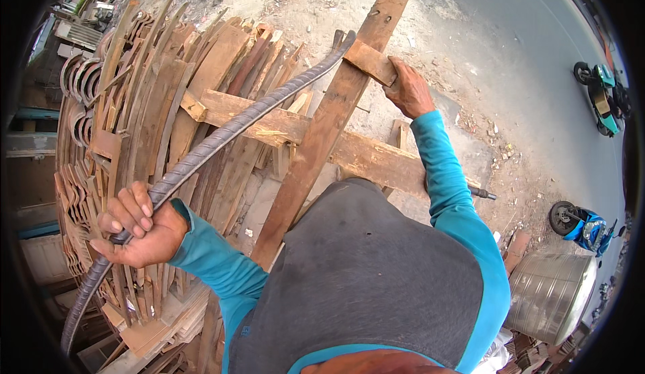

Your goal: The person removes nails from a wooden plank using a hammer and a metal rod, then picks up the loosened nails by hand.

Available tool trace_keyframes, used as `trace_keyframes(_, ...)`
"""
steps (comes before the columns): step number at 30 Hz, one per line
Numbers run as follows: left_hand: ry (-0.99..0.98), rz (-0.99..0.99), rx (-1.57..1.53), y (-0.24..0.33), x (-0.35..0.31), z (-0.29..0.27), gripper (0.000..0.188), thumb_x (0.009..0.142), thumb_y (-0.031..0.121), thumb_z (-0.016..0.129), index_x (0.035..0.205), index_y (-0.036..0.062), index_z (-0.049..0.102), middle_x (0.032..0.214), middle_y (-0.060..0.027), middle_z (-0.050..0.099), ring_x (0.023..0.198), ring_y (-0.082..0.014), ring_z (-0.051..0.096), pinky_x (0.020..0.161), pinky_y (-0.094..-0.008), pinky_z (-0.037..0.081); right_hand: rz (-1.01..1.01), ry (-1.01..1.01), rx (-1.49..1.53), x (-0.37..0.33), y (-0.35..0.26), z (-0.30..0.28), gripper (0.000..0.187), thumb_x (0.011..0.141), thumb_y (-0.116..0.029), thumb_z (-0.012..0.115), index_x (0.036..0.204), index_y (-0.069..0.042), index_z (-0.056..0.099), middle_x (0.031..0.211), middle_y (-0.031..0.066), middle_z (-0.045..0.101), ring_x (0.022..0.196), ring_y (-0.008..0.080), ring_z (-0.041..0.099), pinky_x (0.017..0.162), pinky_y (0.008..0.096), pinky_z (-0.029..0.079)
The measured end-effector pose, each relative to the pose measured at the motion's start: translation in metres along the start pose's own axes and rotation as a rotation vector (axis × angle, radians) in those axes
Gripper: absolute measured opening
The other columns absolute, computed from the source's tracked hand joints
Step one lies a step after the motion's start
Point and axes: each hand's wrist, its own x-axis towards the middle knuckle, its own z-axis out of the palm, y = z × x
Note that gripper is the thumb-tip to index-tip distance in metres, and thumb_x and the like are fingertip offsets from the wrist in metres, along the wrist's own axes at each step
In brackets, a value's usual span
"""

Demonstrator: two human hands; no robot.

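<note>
My left hand [144,229] is wrapped around the lower part of a long ribbed steel pry bar [228,131]. The bar slants up to the right, and its curved tip reaches the left end of a short wood block [371,63]. My right hand [411,90] grips that block's right end, with the thumb hidden. The block lies across a long brown plank [329,115] that has nails or nail holes near its far end. Beneath the plank, a rough beam [379,160] runs crosswise in front of my body. A nail [363,109] sticks out sideways beside the plank.
Stacked old boards [151,105] fill the left side, with curved roof tiles [84,81] beyond them. A dark metal rod end [482,192] shows past my right forearm. A metal tank [554,297] stands at right. Two motorbikes [601,98] [586,228] are on the road's side.
</note>
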Motion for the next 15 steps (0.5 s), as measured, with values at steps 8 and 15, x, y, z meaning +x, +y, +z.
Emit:
trace_keyframes(8,0.031,0.006,0.090,-0.094,0.035,0.077,0.051,0.101,0.057,0.046,0.072,0.0152,0.052,0.047,0.0044,0.038,0.039,-0.0072,0.038,0.043,-0.0244,0.037,-0.054,0.074,0.077,-0.002,0.006,0.000,0.056,0.078,-0.014,0.073,0.129,-0.003,0.053,0.131,0.0172,0.059,0.119,0.0358,0.057,0.098,0.0441,0.047)
trace_keyframes(15,-0.045,-0.021,0.125,-0.132,0.046,0.113,0.053,0.099,0.060,0.048,0.070,0.0162,0.053,0.046,0.0043,0.038,0.038,-0.0076,0.038,0.043,-0.0248,0.038,-0.021,0.058,0.118,-0.001,0.018,0.004,0.061,0.078,-0.015,0.077,0.132,-0.004,0.053,0.134,0.0169,0.057,0.122,0.0359,0.055,0.104,0.0430,0.045)
